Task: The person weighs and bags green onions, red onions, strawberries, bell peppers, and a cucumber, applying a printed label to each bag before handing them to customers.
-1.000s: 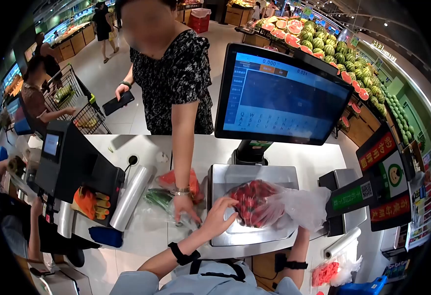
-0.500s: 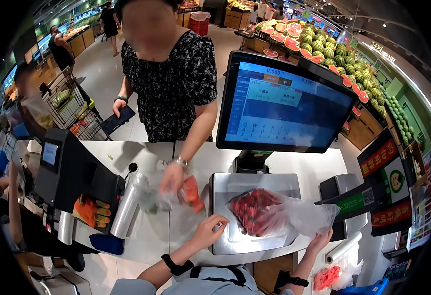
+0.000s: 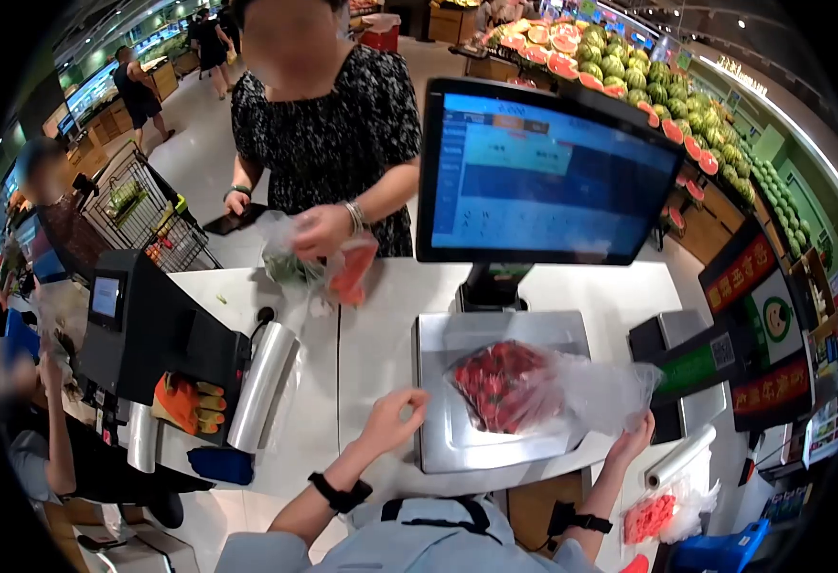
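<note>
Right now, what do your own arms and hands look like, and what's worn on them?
Both hands are bare, with no gloves or rings that I can make out: left hand, right hand. The forearms are uncovered. Each wrist carries a black strap, the left band wider than the right band. A pale grey-blue shirt covers the shoulders.

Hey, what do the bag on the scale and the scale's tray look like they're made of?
Bag: thin clear plastic film, glossy and crinkled; the red fruit shows through it.
Tray: probably stainless steel, a dull silver-grey finish with soft reflections.
</note>
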A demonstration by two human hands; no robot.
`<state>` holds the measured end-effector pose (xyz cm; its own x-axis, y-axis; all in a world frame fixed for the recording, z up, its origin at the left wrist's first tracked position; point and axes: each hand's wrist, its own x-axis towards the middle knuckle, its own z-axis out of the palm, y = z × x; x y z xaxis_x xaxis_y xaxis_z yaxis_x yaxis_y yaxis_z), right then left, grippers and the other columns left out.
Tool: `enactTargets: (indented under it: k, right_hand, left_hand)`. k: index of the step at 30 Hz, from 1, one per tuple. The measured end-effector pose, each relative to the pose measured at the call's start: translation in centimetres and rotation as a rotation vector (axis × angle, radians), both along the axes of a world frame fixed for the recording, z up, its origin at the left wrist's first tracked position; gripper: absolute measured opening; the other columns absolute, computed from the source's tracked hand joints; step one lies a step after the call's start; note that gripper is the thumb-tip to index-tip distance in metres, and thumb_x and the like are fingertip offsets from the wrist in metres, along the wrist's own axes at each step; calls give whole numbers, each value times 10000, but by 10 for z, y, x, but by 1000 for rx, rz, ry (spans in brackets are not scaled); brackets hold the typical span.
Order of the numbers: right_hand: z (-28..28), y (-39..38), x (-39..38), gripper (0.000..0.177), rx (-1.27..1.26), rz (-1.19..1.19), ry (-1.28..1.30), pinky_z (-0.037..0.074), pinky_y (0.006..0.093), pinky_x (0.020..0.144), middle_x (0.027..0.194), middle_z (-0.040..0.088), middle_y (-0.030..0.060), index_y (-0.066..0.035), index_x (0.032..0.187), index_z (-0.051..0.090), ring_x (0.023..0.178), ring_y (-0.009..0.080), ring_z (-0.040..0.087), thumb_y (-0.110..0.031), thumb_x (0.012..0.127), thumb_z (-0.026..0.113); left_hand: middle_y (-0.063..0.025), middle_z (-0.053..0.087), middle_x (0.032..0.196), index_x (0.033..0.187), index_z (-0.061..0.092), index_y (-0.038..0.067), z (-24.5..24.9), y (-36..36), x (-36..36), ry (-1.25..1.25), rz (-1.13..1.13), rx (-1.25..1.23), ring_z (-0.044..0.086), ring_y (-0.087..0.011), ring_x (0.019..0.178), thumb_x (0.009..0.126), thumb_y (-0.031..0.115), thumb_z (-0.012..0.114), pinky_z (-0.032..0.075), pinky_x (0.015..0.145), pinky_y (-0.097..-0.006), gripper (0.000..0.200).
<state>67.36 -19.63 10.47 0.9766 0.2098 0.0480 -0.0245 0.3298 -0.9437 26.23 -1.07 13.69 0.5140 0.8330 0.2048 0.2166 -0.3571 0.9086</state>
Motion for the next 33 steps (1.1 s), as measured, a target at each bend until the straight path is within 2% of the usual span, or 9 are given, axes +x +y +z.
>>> enactTargets:
  k: [5, 14, 21, 23, 24, 26, 29, 32, 33]
  right_hand:
    - [-13, -29, 1, 164, -81, 7, 17, 391, 312, 865, 999, 550, 17, -87, 996, 541, 952, 127, 512, -70, 872, 436]
    - [-36, -70, 9, 147, -153, 7, 52, 409, 295, 830, 960, 549, 12, -80, 956, 556, 916, 113, 510, -59, 856, 450]
    - [-55, -80, 18, 169, -166, 26, 111, 416, 292, 845, 956, 547, 38, -51, 998, 541, 918, 129, 521, -82, 851, 463]
    - [-60, -85, 19, 167, -175, 27, 120, 418, 290, 843, 950, 548, 37, -53, 994, 543, 918, 130, 522, -83, 851, 464]
    - [-62, -86, 21, 159, -150, 46, 125, 425, 288, 830, 945, 554, 37, -51, 981, 551, 909, 130, 524, -69, 841, 479]
    - [-67, -88, 22, 152, -128, 57, 140, 431, 287, 817, 941, 559, 37, -50, 968, 559, 900, 130, 526, -56, 832, 493]
    - [-78, -81, 23, 159, -169, 87, 171, 462, 279, 784, 915, 576, 59, -29, 983, 558, 863, 143, 556, -73, 840, 503]
    - [-69, -74, 16, 117, -201, 176, 96, 464, 269, 762, 920, 582, 56, -28, 936, 572, 855, 139, 560, -59, 848, 502]
    - [-67, -79, 16, 117, -198, 157, 100, 464, 269, 762, 920, 582, 56, -28, 936, 572, 855, 139, 560, -59, 848, 502]
  left_hand:
    - [-177, 403, 1268, 1312, 329, 39, 64, 7, 58, 105, -198, 280, 410, -318, 1170, 664, 307, 733, 354, 962, -381, 810]
    - [-211, 319, 1335, 1354, 112, -76, 99, -1, 169, 270, -350, 637, 296, -355, 1256, 544, 417, 784, 214, 1063, -418, 1162]
    - [-125, 504, 1109, 1178, 505, 32, 63, 0, 215, 504, -625, 397, 356, -325, 1176, 700, 136, 658, 282, 1002, -434, 512]
    - [-107, 566, 1038, 987, 603, 29, 49, -3, 217, -12, -512, 393, 464, -287, 1081, 720, 16, 574, 361, 930, -382, 269]
    - [-107, 566, 1038, 987, 603, 29, 51, -4, 216, -5, -514, 387, 464, -287, 1081, 720, 16, 574, 361, 930, -382, 269]
    - [-146, 598, 1009, 1076, 543, -28, 62, 2, 210, -144, -601, -97, 540, -281, 988, 703, -49, 529, 402, 893, -335, 374]
    - [-169, 611, 1023, 1072, 533, -44, 73, 4, 199, -77, -522, -144, 562, -209, 964, 751, -30, 531, 422, 864, -304, 321]
    - [-152, 499, 1186, 1239, 388, -5, 112, 12, 184, 159, -836, -7, 482, -244, 1074, 660, 173, 716, 374, 934, -331, 689]
    - [-167, 419, 1270, 1259, 363, 11, 97, 27, 172, 297, -737, 347, 420, -295, 1169, 634, 205, 727, 342, 978, -357, 749]
